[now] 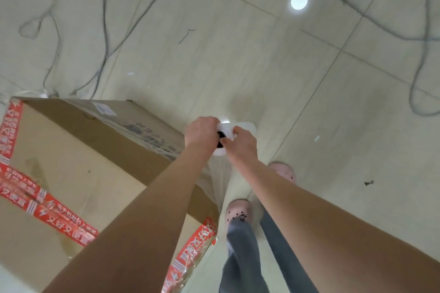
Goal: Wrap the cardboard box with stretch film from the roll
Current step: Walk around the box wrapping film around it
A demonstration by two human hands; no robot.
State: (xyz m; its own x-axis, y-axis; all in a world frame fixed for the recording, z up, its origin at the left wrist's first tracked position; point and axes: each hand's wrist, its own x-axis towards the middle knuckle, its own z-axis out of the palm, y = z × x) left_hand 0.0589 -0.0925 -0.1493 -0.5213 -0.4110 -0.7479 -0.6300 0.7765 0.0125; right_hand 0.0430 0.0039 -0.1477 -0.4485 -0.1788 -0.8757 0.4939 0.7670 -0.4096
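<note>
We stand on a pale tiled floor, looking straight down. Nearest us, at six o'clock, are our grey trousers and pink clogs. The second foot sits a step further out, towards one o'clock of the first.

At eight o'clock the cardboard box fills the lower left, with strips of red printed tape crossing its top. Clear stretch film hangs taut between the box's right edge and the roll, and crinkled film lies over the taped near corner.

Just below centre, beside the box's right side, the roll stands on end with its dark core hole facing us. Our left hand is curled round its top from nine o'clock. Our right hand grips it from three o'clock, with its thumb reaching to the rim of the core. The roll sits between the two sets of fingers, which hide most of its top.

Further out, grey cables loop across the tiles from ten o'clock to two. A round light glare shines at one o'clock.
</note>
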